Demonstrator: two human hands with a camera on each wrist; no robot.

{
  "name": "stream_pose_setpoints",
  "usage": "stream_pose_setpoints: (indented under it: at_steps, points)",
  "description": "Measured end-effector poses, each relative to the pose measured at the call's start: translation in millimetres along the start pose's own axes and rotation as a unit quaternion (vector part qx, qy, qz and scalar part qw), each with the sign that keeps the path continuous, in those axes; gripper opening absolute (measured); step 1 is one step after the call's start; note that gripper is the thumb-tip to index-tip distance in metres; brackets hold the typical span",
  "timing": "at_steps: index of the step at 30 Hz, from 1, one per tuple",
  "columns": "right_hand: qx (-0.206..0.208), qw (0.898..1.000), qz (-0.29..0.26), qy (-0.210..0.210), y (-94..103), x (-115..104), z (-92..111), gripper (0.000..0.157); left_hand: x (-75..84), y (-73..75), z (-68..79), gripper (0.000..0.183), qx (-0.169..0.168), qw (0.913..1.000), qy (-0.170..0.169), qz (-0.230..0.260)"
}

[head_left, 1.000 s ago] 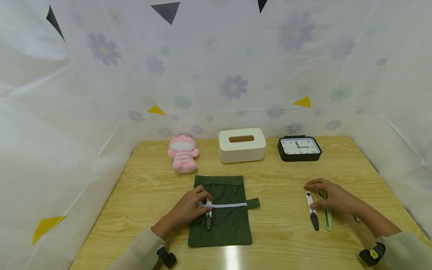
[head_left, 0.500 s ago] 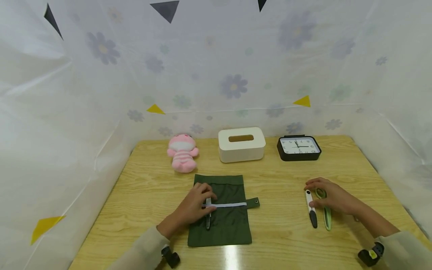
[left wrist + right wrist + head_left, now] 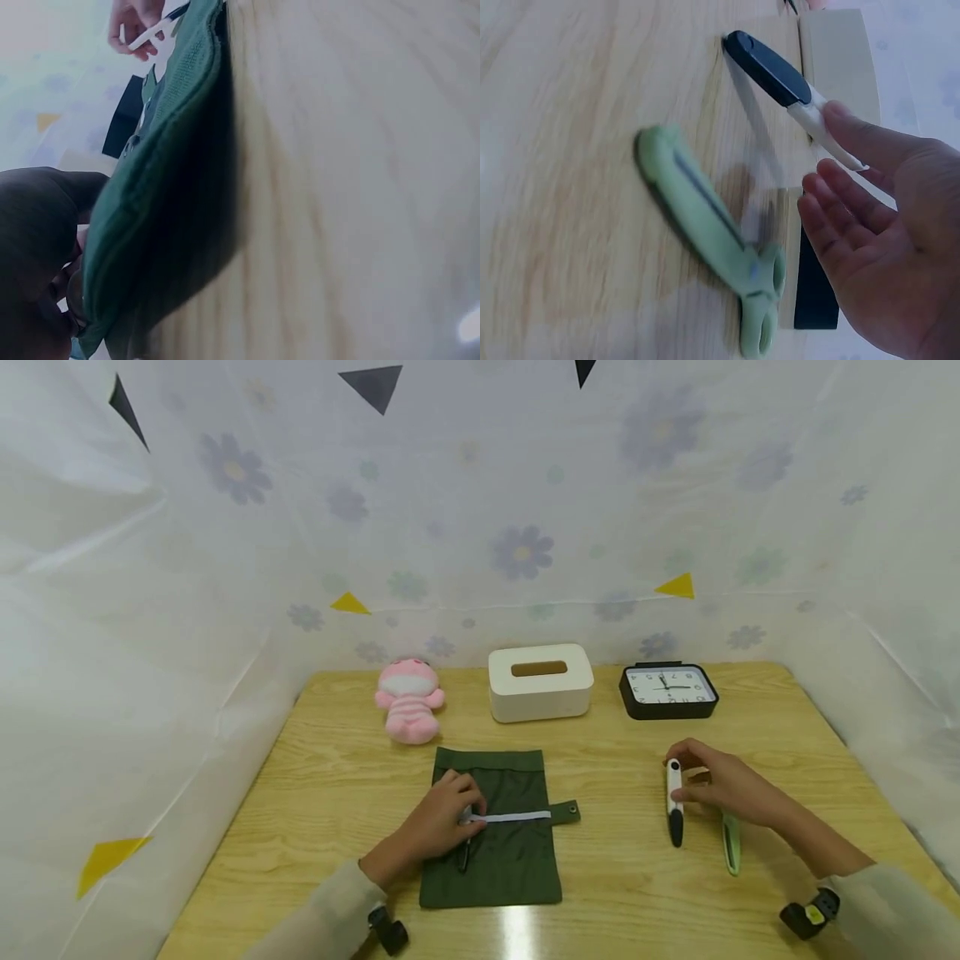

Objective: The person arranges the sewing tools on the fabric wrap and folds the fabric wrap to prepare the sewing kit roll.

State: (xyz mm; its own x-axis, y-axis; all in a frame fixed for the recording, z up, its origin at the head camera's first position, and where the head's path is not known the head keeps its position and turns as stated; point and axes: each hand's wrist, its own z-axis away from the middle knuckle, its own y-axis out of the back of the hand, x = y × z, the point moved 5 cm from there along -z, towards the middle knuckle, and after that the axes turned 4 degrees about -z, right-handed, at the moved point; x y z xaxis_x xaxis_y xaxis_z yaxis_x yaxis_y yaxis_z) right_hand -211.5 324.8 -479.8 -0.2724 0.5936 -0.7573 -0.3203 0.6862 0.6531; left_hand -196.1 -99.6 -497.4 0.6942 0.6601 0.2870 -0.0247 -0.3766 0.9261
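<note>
By the right hand (image 3: 731,785), the white-and-black tool (image 3: 674,807) is now raised at its white end and carried farther from the green scissors (image 3: 731,845) beneath that hand. More of the matching tool (image 3: 463,857) is covered by the left hand (image 3: 442,818), which is shifted slightly rightward.

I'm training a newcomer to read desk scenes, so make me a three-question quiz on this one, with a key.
1. Multiple choice: What does the person's right hand hold?
A) Light-green scissors
B) A slim white-and-black tool
C) Nothing

2. True or false: The white tissue box stands between the pink plush toy and the black-framed clock.

3. Fill the gap: The strap across the dark-green fabric pouch is ____ in colour.

Key: 1. B; 2. True; 3. white
</note>
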Motion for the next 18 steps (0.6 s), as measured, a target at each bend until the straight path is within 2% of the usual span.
stream_pose_setpoints:
  at_steps: [5,10,18]
  points:
    - [-0.027,0.997,-0.075,0.001,-6.6,-5.9,-10.5,0.055,3.3,-0.1,-1.6,0.014,0.004,1.0000,-0.005,-0.005]
    - [-0.052,0.983,-0.173,-0.017,-14.2,-12.7,-23.0,0.057,5.7,0.3,-4.7,0.015,-0.002,0.9999,-0.005,-0.014]
    - [-0.054,0.973,-0.225,-0.021,-34.4,-29.7,-53.1,0.061,5.9,-1.1,-8.2,0.015,-0.018,0.9997,0.006,-0.016]
